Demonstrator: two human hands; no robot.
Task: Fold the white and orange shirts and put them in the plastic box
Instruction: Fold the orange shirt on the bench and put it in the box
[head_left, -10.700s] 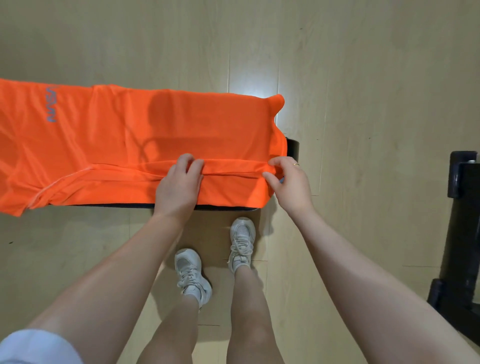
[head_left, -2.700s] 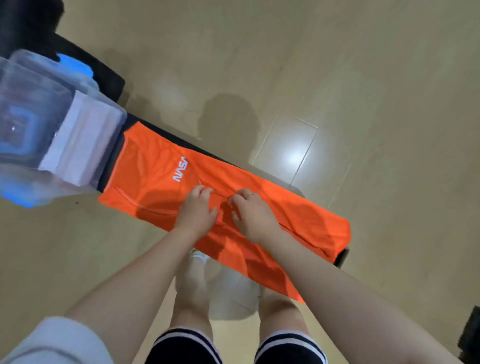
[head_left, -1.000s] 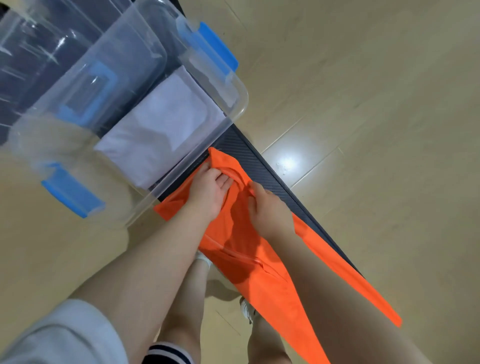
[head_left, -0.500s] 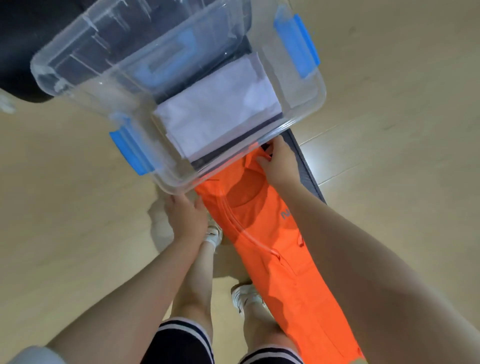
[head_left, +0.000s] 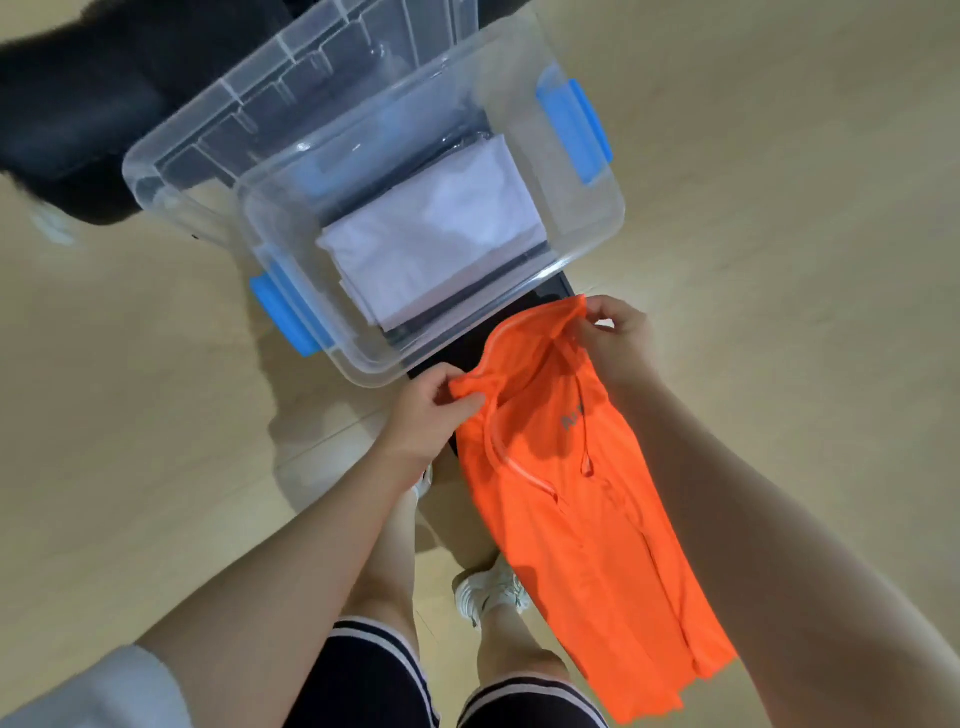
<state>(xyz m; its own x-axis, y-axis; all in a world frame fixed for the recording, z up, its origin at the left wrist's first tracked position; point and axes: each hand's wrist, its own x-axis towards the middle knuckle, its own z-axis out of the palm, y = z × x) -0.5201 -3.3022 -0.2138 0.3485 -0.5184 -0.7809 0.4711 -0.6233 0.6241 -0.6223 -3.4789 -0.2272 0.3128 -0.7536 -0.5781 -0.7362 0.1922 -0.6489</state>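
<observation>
The orange shirt (head_left: 576, 525) is folded into a long narrow strip that runs from just below the box toward my legs. My left hand (head_left: 431, 410) pinches its top left corner. My right hand (head_left: 615, 338) pinches its top right corner, and the collar end is lifted off the black bench (head_left: 462, 345). The clear plastic box (head_left: 597, 228) with blue latches stands on the bench just beyond my hands. A folded white shirt (head_left: 436, 244) lies flat inside it.
The box's clear lid (head_left: 249, 119) lies behind the box. A dark object (head_left: 72, 119) sits at the upper left. Pale wooden floor (head_left: 779, 208) surrounds the bench. My legs and white shoes (head_left: 491, 592) stand beside the hanging strip of shirt.
My left hand has come up from below the box to take the shirt's left corner. Both hands have lifted the collar end and pulled it back from the box.
</observation>
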